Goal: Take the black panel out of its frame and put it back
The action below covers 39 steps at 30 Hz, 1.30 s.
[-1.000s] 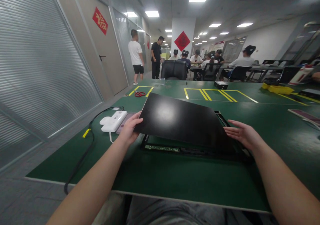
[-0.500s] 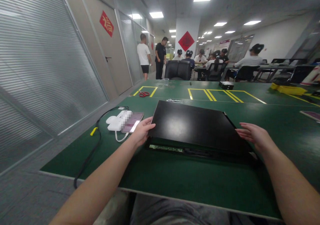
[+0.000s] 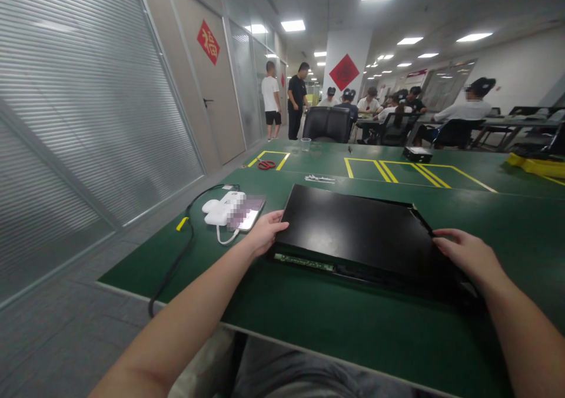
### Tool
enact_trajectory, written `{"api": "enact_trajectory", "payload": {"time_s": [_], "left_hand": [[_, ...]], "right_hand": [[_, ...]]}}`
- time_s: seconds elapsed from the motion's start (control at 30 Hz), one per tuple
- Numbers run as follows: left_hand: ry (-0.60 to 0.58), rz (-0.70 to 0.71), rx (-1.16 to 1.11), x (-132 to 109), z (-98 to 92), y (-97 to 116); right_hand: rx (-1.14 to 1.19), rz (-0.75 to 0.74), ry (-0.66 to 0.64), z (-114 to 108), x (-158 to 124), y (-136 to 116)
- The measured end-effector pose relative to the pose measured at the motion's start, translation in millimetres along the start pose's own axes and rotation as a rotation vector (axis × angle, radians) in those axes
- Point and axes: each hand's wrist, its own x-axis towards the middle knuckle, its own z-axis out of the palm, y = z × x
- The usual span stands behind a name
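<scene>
While lying almost flat on the green bench (image 3: 309, 321), black panel (image 3: 362, 233) covering a dark frame (image 3: 309, 262), with a strip of green circuit board (image 3: 304, 262) showing along the near edge. Left hand (image 3: 265, 233) at the panel's left edge, thumb on top and fingers tucked under, a loose grip on that edge. Right hand (image 3: 465, 254) laid palm-down on the panel's right edge, fingers spread flat and wide, closing on nothing. Panel placed toward the near edge of the bench, roughly midway between its left and right sides.

Just left of the left hand, a phone (image 3: 246, 212) resting against a white charger block (image 3: 218, 209), with a black cable (image 3: 176, 256) running off the bench's left edge. Farther back, red scissors (image 3: 266, 164) inside a yellow-taped rectangle, a clear cup (image 3: 306, 144), a small cluster of screws (image 3: 318, 179). Beyond the far edge, a black chair (image 3: 327, 124) and other people seated and standing well apart.
</scene>
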Motion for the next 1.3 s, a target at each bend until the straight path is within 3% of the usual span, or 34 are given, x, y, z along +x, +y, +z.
{"api": "enact_trajectory", "payload": {"time_s": [0.17, 0.97, 1.3], "left_hand": [[-0.002, 0.005, 0.01, -0.3, -1.4, -1.4], [-0.075, 0.022, -0.021, 2.5, -4.6, -2.2], [-0.037, 0.003, -0.056, 1.3, -2.3, -3.2]], "right_hand": [[-0.099, 0.022, -0.087, -6.8, -5.9, -11.9], [-0.229, -0.019, -0.12, -5.7, -6.6, -11.8], [-0.215, -0.039, -0.1, -4.1, -6.8, -9.4]]}}
